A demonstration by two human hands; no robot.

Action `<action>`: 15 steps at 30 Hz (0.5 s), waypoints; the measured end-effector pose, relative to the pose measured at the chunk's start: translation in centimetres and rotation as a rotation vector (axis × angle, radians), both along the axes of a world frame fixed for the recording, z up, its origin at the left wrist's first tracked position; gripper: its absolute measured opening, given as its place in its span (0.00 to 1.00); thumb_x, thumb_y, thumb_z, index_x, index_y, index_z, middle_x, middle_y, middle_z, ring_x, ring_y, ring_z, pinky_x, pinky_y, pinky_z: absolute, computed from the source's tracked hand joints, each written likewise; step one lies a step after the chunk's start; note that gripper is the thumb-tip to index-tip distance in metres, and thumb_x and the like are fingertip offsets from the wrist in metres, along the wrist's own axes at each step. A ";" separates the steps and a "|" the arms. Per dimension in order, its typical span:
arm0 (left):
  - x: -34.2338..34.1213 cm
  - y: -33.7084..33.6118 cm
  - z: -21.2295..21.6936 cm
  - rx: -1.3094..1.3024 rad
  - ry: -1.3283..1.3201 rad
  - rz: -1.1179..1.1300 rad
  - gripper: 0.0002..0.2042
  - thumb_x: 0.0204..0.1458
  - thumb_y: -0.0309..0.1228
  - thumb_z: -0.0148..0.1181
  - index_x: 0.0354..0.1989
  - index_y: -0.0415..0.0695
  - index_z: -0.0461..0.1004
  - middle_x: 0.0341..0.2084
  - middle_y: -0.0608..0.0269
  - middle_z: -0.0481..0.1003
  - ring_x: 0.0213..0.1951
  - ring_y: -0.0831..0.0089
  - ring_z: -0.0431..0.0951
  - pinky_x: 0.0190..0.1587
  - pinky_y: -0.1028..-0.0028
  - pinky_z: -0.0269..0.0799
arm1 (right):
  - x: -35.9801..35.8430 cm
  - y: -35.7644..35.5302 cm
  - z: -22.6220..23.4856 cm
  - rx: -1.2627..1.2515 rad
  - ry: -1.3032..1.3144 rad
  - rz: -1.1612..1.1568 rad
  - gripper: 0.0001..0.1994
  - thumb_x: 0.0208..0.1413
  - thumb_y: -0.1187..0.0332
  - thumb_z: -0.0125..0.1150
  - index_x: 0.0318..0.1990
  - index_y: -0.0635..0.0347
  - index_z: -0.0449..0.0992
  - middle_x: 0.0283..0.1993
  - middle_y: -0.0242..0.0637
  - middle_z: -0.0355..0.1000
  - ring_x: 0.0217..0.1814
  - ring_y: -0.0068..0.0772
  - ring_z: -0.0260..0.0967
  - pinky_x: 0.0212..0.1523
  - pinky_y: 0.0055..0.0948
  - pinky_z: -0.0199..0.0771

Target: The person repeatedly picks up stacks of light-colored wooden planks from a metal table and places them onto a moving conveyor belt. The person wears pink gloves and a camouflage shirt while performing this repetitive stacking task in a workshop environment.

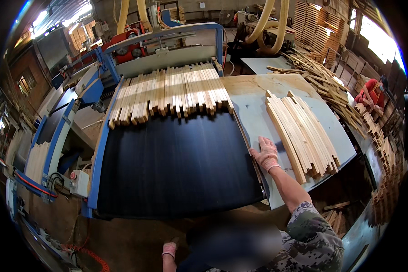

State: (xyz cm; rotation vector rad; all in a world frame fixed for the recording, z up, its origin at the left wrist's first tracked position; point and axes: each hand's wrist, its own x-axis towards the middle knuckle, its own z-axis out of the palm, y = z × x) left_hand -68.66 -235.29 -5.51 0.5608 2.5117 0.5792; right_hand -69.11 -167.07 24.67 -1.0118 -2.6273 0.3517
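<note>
My right hand (266,154), in a pale pink work glove, lies with fingers outstretched on the light grey side table (254,113), close to the belt's right edge. Just right of it rests a batch of long wooden strips (301,133), side by side with uneven ends. Low in the picture, my left hand (169,249), also gloved, hangs away from the machine; its fingers are too small and dim to read. Across the far part of the black conveyor belt (177,158) lies a row of wooden strips (170,90), packed edge to edge, their near ends ragged.
A blue machine frame (163,31) spans the belt's far end. Left stands a control box (79,182) with a red button, beside another conveyor (41,158). Loose strips (326,86) are heaped at the right, where a person in red (371,94) works. Pale hoses (281,27) hang behind.
</note>
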 end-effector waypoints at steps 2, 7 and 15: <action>1.9 0.9 -4.9 0.017 -0.343 0.394 0.20 0.71 0.42 0.54 0.63 0.47 0.80 0.64 0.51 0.79 0.66 0.49 0.75 0.67 0.54 0.71 | -0.4 -0.1 -0.3 0.001 -0.003 -0.003 0.43 0.60 0.43 0.69 0.77 0.60 0.66 0.79 0.47 0.65 0.83 0.52 0.56 0.82 0.49 0.54; 7.1 3.6 -4.6 -0.226 -0.701 0.526 0.18 0.71 0.39 0.52 0.61 0.47 0.81 0.66 0.51 0.76 0.69 0.51 0.72 0.69 0.54 0.68 | 0.5 0.5 -0.6 0.028 -0.002 -0.015 0.42 0.61 0.43 0.68 0.76 0.60 0.67 0.79 0.48 0.66 0.83 0.52 0.56 0.82 0.48 0.54; 9.5 4.5 -4.0 -0.216 -0.726 0.532 0.17 0.67 0.39 0.54 0.56 0.47 0.84 0.59 0.51 0.80 0.62 0.51 0.77 0.63 0.53 0.73 | 0.3 -0.4 0.4 0.036 0.011 0.019 0.40 0.62 0.45 0.67 0.75 0.61 0.68 0.77 0.47 0.68 0.82 0.52 0.59 0.82 0.49 0.55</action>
